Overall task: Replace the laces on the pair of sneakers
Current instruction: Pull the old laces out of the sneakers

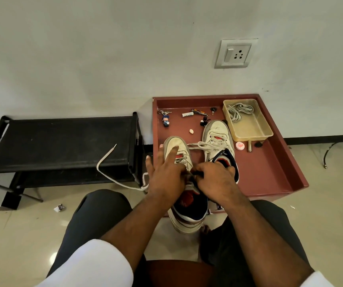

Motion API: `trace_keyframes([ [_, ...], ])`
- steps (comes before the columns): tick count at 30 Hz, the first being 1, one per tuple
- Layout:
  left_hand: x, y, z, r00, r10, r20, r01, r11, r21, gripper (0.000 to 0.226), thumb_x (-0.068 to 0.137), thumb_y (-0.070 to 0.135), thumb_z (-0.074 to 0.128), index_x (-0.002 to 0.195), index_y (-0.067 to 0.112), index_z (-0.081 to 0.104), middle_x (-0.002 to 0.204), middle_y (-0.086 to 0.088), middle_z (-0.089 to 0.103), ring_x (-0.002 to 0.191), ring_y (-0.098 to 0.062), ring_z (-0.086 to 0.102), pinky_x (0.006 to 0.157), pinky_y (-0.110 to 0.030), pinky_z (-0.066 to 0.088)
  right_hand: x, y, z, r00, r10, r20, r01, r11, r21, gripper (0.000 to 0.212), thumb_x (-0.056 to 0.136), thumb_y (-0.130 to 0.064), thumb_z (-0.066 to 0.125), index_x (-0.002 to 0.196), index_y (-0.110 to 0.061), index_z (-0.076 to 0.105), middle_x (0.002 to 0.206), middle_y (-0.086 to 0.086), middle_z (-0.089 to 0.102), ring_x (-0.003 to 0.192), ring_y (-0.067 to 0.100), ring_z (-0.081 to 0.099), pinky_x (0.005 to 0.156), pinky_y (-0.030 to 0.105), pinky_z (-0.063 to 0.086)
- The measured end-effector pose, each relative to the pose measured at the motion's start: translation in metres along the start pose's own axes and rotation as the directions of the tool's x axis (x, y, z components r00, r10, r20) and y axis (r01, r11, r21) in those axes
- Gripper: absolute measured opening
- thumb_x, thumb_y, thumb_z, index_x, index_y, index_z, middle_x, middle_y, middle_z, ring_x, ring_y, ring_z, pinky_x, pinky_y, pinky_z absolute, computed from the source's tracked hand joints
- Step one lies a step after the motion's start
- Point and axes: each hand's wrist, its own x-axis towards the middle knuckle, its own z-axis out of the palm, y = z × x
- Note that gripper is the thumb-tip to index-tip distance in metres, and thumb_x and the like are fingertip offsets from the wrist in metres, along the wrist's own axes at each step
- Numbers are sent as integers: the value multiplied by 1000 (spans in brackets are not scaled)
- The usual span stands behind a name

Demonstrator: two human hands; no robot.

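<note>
Two hands work the near sneaker [178,162] at the tray's [270,172] front edge: my left hand [164,175] spread across it, my right hand [214,179] pinching the lace [112,172]. One slip could pull it out.

2 sneakers [218,139] (3 keychains [166,119])

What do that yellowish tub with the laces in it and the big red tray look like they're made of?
The tub looks like thin translucent plastic: the red tray shows faintly through its walls, and its rim is moulded. The red tray is harder to judge; its flat matte maroon surface and square raised edges suggest painted wood or board, perhaps laminate.
</note>
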Motion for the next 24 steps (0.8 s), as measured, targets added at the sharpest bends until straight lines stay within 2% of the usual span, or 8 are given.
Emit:
trace_keyframes([
  [3, 5, -11, -10, 958, -209, -199, 126, 923, -362, 12, 91, 24, 65, 100, 27, 71, 146, 6, 45, 142, -18, 31, 118, -57, 17, 1, -1, 0, 1000, 0, -1, 0, 1000, 2, 28, 93, -29, 53, 117, -36, 65, 114, -10, 67, 118, 19, 51, 94, 43, 24],
  [6, 14, -39, -35, 648, -708, -280, 141, 473, -870, 8, 96, 18, 58, 104, 21, 61, 110, 5, 58, 111, -20, 59, 87, -33, 52, 0, 0, 0, 1000, -12, 6, 12, 1000, -1, 29, 94, -29, 54, 120, -36, 64, 119, -12, 65, 119, 18, 50, 95, 43, 24],
  [9, 20, -78, -53, 377, -911, -170, 203, 260, -944, 49, 95, 22, 61, 139, 22, 39, 145, -10, 36, 127, -28, 49, 87, -30, 52, -2, -2, 0, 1000, -27, -7, 27, 999, -22, 27, 93, -31, 54, 119, -35, 64, 119, -11, 62, 118, 19, 50, 96, 44, 25],
  [11, 16, -80, -54, 539, -769, -345, 459, 611, -645, 86, 90, 29, 67, 153, 29, 9, 162, -14, 2, 147, -38, 16, 112, -53, 32, -2, -5, 0, 998, -48, -39, 45, 997, -62, 28, 93, -35, 56, 121, -34, 63, 120, -8, 59, 119, 19, 49, 98, 45, 26],
  [13, 10, -56, -48, 784, -430, -447, 340, 901, -270, 88, 87, 39, 65, 154, 25, 10, 163, -11, 3, 149, -35, 1, 117, -54, 12, -2, -9, 1, 993, -76, -91, 68, 994, -83, 29, 93, -35, 58, 121, -33, 63, 118, -7, 59, 118, 18, 50, 100, 43, 27],
  [16, 1, -19, -30, 985, -113, -128, 72, 954, -290, 49, 86, 35, 67, 131, 23, 50, 131, -3, 53, 120, -23, 53, 102, -44, 47, -3, -15, 5, 981, -124, -147, 109, 988, -105, 22, 92, -26, 58, 112, -31, 66, 108, -5, 63, 111, 19, 55, 94, 40, 30],
  [19, -4, -8, -16, 979, -105, 177, 140, 970, -201, 43, 87, 25, 66, 125, 22, 47, 121, -5, 60, 104, -27, 61, 88, -43, 54, -5, -16, 7, 978, -142, -153, 128, 987, -95, 17, 92, -18, 54, 100, -25, 67, 99, -4, 63, 101, 19, 58, 90, 36, 32],
  [24, -7, -28, -26, 944, -221, 246, 273, 940, -203, 16, 88, 16, 61, 103, 19, 58, 107, -6, 64, 98, -29, 64, 86, -43, 57, -11, -12, 5, 976, -181, -118, 157, 969, -191, 11, 93, -18, 53, 96, -24, 61, 101, -4, 60, 103, 19, 53, 92, 37, 31],
])
